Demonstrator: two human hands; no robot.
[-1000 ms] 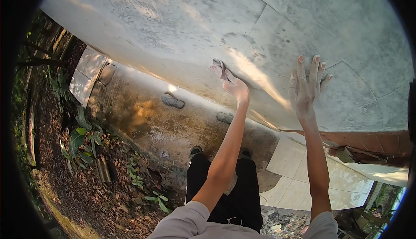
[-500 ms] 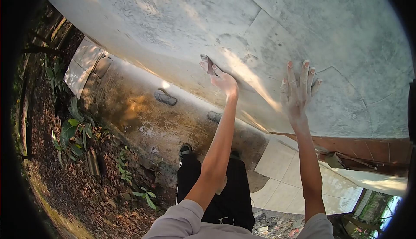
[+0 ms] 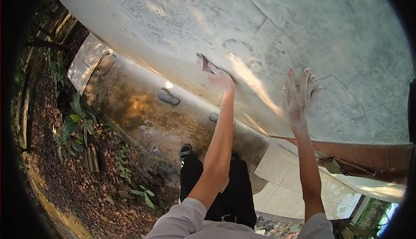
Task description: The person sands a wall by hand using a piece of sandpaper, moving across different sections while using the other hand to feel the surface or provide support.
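The person leans with both arms stretched up against a large pale wall (image 3: 277, 26) of rough plaster, which fills the upper part of the view from 10 o'clock to 3 o'clock. The left hand (image 3: 216, 76), near the centre of the view, is closed around a small flat piece (image 3: 203, 62), perhaps a scraper or a bit of sanding paper; the fingers fold over it and press it to the wall, and only its upper edge shows at about 11 o'clock from the hand. What exactly the piece is I cannot tell. The right hand (image 3: 298, 95), at about 2 o'clock from the centre, holds nothing: it is fully open, the palm flat on the wall and the fingers spread and pointing upward. Both hands and the right forearm are dusted white. A thin curved crack (image 3: 346, 76) runs in the plaster just to the right of the right hand. Below the wall, at 8 o'clock, lies a brown stained base (image 3: 143, 109) with two grey sandals (image 3: 168, 97) on it, well apart from the hands. At 6 o'clock the person's black trousers (image 3: 234, 191) and one dark shoe (image 3: 186, 150) are visible. At 5 o'clock there are pale floor tiles (image 3: 277, 165), and at 8 o'clock dry leaves and green plants (image 3: 71, 128) cover the ground.
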